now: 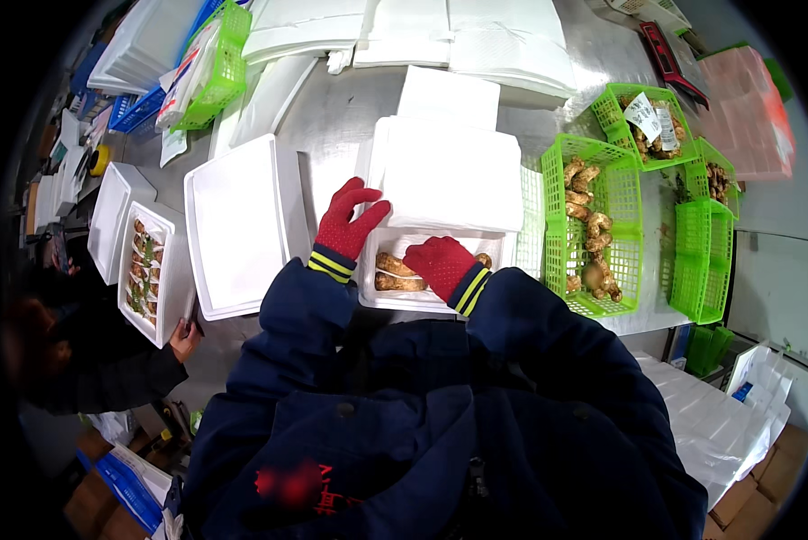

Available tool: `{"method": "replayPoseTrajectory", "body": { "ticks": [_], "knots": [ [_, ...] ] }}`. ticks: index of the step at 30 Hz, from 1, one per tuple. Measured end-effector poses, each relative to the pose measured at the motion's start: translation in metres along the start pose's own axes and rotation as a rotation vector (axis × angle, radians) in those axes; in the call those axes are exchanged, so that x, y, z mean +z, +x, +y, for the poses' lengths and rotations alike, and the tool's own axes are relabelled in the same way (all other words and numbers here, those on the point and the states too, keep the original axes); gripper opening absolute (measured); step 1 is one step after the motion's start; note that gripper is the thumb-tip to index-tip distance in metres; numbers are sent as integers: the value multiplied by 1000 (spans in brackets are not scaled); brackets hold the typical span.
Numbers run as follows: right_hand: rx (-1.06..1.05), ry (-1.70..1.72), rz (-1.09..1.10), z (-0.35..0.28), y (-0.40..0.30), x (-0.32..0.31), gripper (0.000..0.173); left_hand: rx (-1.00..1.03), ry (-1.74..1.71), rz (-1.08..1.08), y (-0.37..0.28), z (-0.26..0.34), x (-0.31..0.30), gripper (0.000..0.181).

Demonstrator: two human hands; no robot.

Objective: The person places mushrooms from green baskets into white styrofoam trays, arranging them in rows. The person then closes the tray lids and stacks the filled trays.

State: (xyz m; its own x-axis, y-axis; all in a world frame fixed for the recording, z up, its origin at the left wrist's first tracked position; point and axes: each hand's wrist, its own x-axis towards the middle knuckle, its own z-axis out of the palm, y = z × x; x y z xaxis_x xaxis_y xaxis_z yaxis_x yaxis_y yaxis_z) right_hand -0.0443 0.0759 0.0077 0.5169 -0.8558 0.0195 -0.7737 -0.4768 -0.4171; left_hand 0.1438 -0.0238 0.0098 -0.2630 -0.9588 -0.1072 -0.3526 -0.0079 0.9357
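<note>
In front of me stands a white foam box (pixel 370 297) lined with white sheet. Thick, light-brown mushrooms (pixel 400 282), which look like matsutake, lie in it with white paper strips between them. A stack of white liner sheets (pixel 454 175) covers the box's far part. My left hand (pixel 350 216), in a red dotted glove, is at the left edge of these sheets, thumb and forefinger apart. My right hand (pixel 441 263), gloved alike, reaches into the box over the mushrooms with curled fingers. Its fingertips are hidden, so any hold is unclear.
Right of the box, a green plastic basket (pixel 591 229) holds loose mushrooms; smaller green baskets (pixel 701 260) stand beyond. A white foam lid (pixel 242 229) lies left. Farther left, a co-worker's hand (pixel 185 339) touches a filled foam box (pixel 146 270). White sheets (pixel 404 34) line the back.
</note>
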Motion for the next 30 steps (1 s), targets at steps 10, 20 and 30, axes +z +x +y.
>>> {"method": "replayPoseTrajectory", "body": {
  "ticks": [10,20,30],
  "knots": [
    [325,473,581,31,-75,-58,33,630,617,4,-42,31,-20,21],
    [1078,402,933,100,-177,-70,35,466,953,-597,-34,1,56,20],
    [1467,128,491,163,-253,-23,34,337,820,-629,-25,-2,61,24]
  ]
}}
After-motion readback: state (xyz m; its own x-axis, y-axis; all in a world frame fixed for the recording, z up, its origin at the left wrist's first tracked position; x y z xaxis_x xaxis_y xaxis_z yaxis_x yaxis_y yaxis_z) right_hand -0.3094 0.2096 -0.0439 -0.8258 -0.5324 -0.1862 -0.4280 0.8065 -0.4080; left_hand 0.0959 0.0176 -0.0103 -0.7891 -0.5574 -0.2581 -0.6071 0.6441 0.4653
